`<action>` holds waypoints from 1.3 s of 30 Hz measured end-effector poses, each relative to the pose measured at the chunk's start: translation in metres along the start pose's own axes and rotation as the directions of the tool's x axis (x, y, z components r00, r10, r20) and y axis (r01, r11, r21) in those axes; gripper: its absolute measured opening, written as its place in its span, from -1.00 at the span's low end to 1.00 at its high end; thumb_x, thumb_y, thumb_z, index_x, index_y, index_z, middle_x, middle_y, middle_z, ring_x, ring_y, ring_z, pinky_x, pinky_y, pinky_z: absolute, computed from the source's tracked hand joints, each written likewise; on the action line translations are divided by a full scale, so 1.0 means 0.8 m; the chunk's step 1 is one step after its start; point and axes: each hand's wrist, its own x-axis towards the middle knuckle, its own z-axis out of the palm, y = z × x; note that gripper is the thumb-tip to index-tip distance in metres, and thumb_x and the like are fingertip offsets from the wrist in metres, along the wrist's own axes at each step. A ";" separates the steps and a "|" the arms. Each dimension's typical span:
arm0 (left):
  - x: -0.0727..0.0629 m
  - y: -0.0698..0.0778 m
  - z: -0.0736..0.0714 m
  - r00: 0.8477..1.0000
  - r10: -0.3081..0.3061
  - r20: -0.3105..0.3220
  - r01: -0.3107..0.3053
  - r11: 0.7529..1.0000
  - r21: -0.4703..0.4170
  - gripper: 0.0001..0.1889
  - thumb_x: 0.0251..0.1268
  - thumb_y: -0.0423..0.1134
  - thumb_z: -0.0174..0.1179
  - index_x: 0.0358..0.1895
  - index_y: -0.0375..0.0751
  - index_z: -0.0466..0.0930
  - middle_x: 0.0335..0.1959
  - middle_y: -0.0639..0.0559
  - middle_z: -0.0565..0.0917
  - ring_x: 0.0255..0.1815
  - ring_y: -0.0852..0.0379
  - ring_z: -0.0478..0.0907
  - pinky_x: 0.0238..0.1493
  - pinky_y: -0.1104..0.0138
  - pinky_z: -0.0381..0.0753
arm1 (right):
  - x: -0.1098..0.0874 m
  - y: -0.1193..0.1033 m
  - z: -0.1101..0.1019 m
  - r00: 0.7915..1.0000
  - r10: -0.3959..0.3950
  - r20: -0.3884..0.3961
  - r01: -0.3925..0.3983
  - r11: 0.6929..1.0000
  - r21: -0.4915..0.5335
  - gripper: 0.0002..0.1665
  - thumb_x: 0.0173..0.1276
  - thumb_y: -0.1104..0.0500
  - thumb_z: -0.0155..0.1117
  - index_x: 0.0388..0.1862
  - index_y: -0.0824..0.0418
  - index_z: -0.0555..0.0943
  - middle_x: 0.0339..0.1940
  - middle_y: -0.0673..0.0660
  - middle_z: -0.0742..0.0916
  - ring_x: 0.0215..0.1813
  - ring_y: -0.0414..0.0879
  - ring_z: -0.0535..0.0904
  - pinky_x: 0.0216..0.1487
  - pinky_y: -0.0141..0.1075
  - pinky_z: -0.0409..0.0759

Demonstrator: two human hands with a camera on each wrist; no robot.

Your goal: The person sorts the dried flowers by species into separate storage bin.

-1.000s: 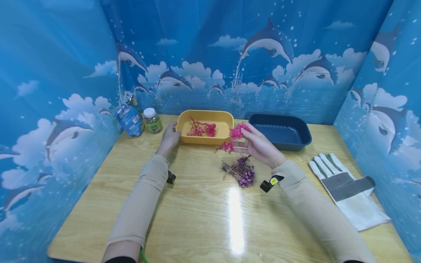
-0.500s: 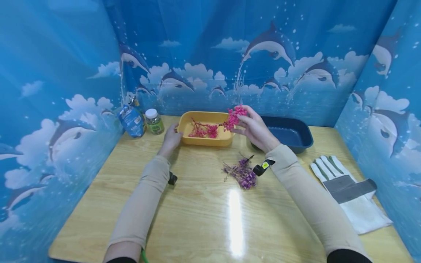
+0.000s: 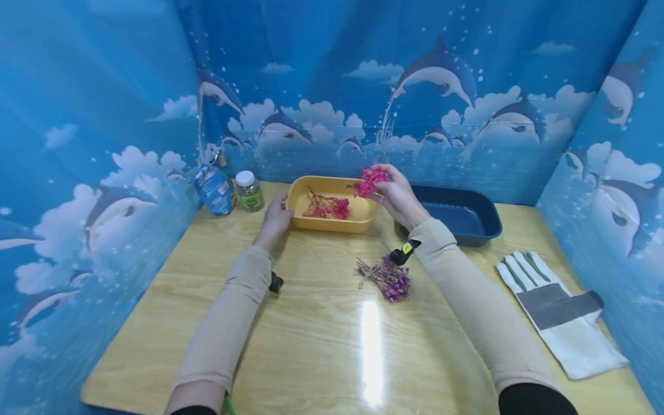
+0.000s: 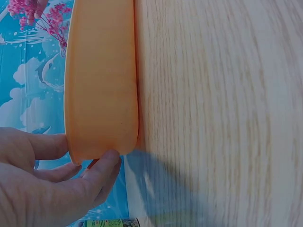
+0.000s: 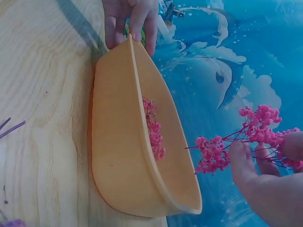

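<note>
My left hand (image 3: 276, 222) grips the left end of a yellow plastic tub (image 3: 332, 225), its thumb at the rim in the left wrist view. Inside the tub lies a pink dried-flower sprig (image 3: 339, 208). Above the tub's right end, my right hand (image 3: 398, 199) pinches another pink dried-flower sprig (image 5: 262, 125). In the right wrist view, this held sprig hangs over the rim with its stems pointing toward the tub. A bunch of purple dried flowers (image 3: 392, 280) lies on the table in front of the tub, below my right wrist.
Right of the yellow tub stands a navy blue tub (image 3: 461, 216), partly hidden by my right hand. A white-lidded jar (image 3: 250, 193) and a blue pouch (image 3: 214, 191) are at the back left. One white and grey work glove (image 3: 562, 317) lies along the table's right side.
My right hand has moved up and back with the pink sprig, from the tub's front right corner to above its right end. The left hand keeps its hold on the tub.
</note>
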 end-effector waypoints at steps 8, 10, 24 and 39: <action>0.001 0.000 0.001 1.000 -0.003 -0.004 0.003 1.000 -0.010 -0.33 0.58 -0.38 -0.02 0.68 -0.31 0.06 0.59 -0.39 0.33 0.59 -0.25 0.35 0.62 0.01 0.42 | 0.018 0.009 0.003 1.000 0.019 -0.025 -0.020 0.999 -0.050 -0.39 0.51 0.55 -0.19 0.41 0.15 0.39 0.30 0.04 0.54 0.05 -0.10 0.56 0.34 -0.06 0.60; 0.001 -0.001 0.002 1.000 -0.006 -0.004 0.006 1.000 -0.012 -0.33 0.58 -0.39 -0.02 0.68 -0.31 0.07 0.58 -0.40 0.35 0.58 -0.26 0.36 0.61 0.01 0.43 | 0.022 0.011 0.005 0.999 0.024 -0.029 -0.026 0.997 -0.077 -0.38 0.50 0.56 -0.19 0.42 0.16 0.39 0.32 0.04 0.55 0.05 -0.11 0.56 0.26 -0.10 0.61; 0.000 -0.002 0.004 1.000 -0.010 -0.007 0.010 1.000 -0.028 -0.34 0.58 -0.41 -0.01 0.67 -0.32 0.08 0.55 -0.40 0.38 0.55 -0.26 0.40 0.57 0.03 0.48 | 0.045 0.028 0.009 0.997 -0.027 0.068 0.060 0.836 -0.545 -0.20 0.37 0.64 -0.27 0.42 0.16 0.55 0.44 0.24 0.58 0.24 0.08 0.57 -0.06 -0.12 0.54; -0.001 0.002 0.003 0.999 -0.041 -0.001 0.041 0.999 -0.026 -0.33 0.59 -0.41 -0.03 0.69 -0.25 0.07 0.57 -0.37 0.36 0.53 -0.24 0.41 0.54 0.04 0.53 | 0.027 0.008 -0.009 0.989 -0.144 0.005 0.113 0.750 -0.652 -0.53 0.59 0.43 -0.13 0.32 0.26 0.57 0.41 0.31 0.60 0.50 0.21 0.46 0.49 0.12 0.51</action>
